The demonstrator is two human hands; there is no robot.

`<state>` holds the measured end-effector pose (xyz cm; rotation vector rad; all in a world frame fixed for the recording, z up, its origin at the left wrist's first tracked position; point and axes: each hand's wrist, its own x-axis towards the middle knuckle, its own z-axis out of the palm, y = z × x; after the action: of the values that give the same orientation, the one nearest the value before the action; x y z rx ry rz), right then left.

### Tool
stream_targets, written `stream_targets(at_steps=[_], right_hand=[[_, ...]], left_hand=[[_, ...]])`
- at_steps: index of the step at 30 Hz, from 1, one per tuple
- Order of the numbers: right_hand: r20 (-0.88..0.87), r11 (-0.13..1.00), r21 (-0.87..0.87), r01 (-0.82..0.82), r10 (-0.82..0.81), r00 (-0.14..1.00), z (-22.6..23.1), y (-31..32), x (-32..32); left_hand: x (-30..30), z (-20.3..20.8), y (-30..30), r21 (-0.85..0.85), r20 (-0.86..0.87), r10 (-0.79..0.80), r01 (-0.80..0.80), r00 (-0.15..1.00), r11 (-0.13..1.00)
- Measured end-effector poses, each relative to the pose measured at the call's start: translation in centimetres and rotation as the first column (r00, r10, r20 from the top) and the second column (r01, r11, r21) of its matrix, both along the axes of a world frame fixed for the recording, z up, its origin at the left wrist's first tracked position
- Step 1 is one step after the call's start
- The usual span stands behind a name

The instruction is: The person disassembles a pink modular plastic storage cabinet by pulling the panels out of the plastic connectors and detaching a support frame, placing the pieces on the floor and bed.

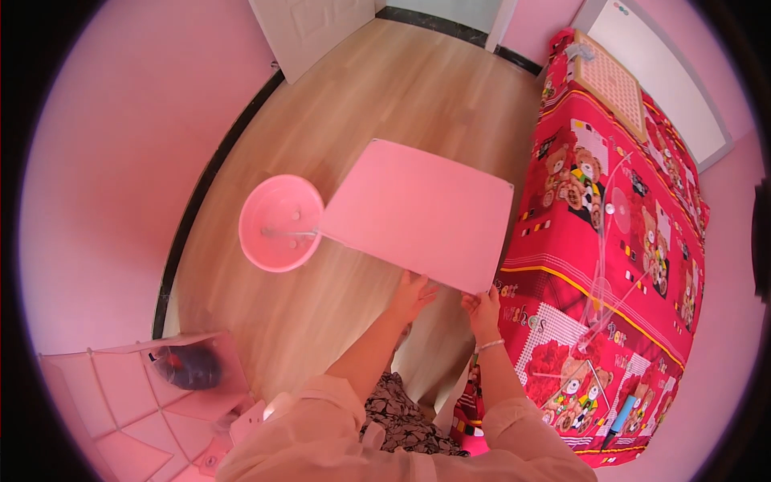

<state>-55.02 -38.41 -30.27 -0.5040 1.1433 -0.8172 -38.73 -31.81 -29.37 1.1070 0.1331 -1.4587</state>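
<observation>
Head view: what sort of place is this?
Most likely a bedroom: a red bear-print bedspread, what looks like a white headboard behind it, and a white door.

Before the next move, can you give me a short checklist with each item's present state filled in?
1. Left hand at the panel's near edge: ok.
2. Right hand at the panel's near right corner: ok.
3. Grip firm on both sides: cannot tell; the panel hides its underside.
4. Panel apart from the basin: cannot tell; its left corner meets the rim in this view, but contact is unclear.
5. Bed free of loose things: not ok; a blue item and clear pieces lie on it.
</observation>
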Motion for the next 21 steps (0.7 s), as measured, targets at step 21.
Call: stream_targets(at_steps=[21], right_hand=[[-0.284, 0.405, 0.220, -0.887, 0.897, 0.339, 1.3, 12.7, -4.8]], left_hand=[[2.5, 8.5, 34.7, 0.254, 0.154, 0.087, -0.125, 0.984, 0.959]])
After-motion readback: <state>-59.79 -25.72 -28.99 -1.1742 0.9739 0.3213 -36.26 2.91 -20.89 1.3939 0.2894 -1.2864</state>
